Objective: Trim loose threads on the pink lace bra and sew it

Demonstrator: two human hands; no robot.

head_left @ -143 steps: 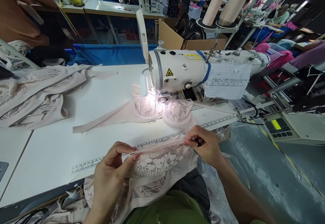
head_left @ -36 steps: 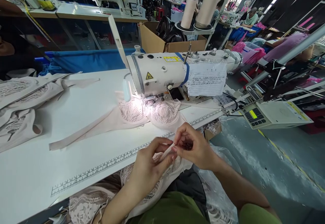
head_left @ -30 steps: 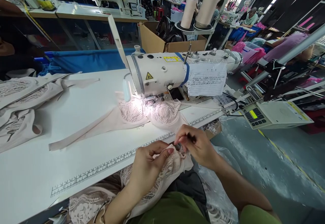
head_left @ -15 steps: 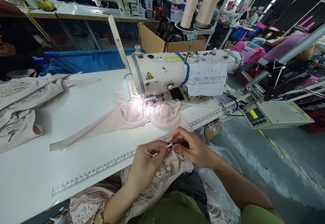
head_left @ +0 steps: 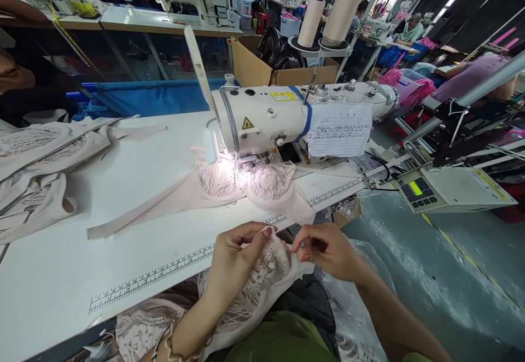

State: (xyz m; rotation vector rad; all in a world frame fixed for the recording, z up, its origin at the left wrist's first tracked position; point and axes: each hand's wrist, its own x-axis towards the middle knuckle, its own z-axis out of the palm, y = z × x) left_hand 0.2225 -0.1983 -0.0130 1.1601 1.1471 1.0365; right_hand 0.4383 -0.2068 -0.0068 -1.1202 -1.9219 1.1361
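Over my lap lies a pale pink lace bra (head_left: 268, 269). My left hand (head_left: 238, 258) pinches its upper edge between thumb and fingers. My right hand (head_left: 328, 250) is at the right side of the same piece, its fingers curled close to the fabric edge; whether they grip it is hard to tell. Beyond my hands, a second pink bra (head_left: 270, 184) rests on the white table (head_left: 156, 258), its middle under the lit needle area of the sewing machine (head_left: 262, 116).
More pink bras (head_left: 36, 170) are piled at the table's left. A cardboard box (head_left: 250, 61) with a black bag stands behind the machine, beside thread cones (head_left: 310, 20). A control panel (head_left: 451, 187) is at right. Another person's arm (head_left: 20, 12) shows at upper left.
My hands were together at the fabric edge and are now apart, the right one further right. More of the lace shows between them. The view has shifted slightly.
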